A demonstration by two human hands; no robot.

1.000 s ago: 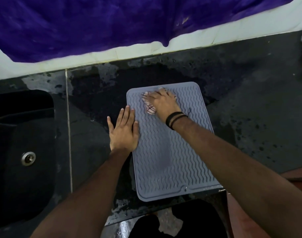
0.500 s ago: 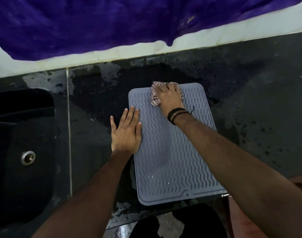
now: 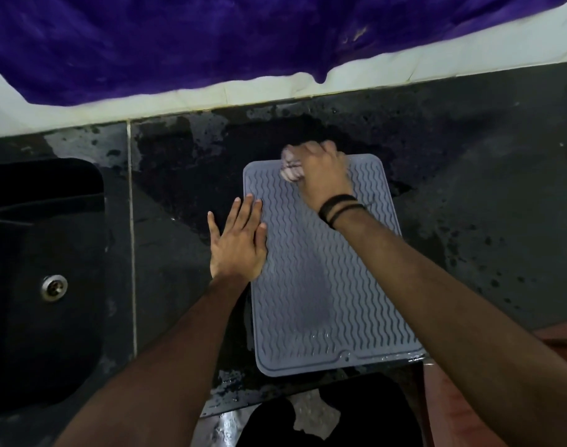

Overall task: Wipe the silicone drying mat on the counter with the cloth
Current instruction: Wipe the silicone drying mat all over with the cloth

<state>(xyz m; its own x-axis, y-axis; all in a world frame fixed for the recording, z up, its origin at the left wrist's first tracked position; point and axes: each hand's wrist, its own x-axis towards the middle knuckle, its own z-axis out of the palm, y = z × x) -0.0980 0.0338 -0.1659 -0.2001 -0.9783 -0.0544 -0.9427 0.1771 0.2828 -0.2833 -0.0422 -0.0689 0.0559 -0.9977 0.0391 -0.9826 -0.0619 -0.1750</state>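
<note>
Both of my hands are on the grey mat [image 3: 320,269], which lies on the dark wet counter [image 3: 469,204] with its near edge at the counter's front lip. My left hand [image 3: 238,243] lies flat and spread, palm down, across the mat's left edge. My right hand [image 3: 324,174] is closed around the bunched cloth [image 3: 290,167] at the mat's far edge; the hand covers most of the cloth and motion blurs it, so only a pale striped wad shows. Two black bands [image 3: 338,208] circle that wrist. To the left, the dark sink [image 3: 43,253] is cut off by the frame, its drain [image 3: 54,287] visible.
</note>
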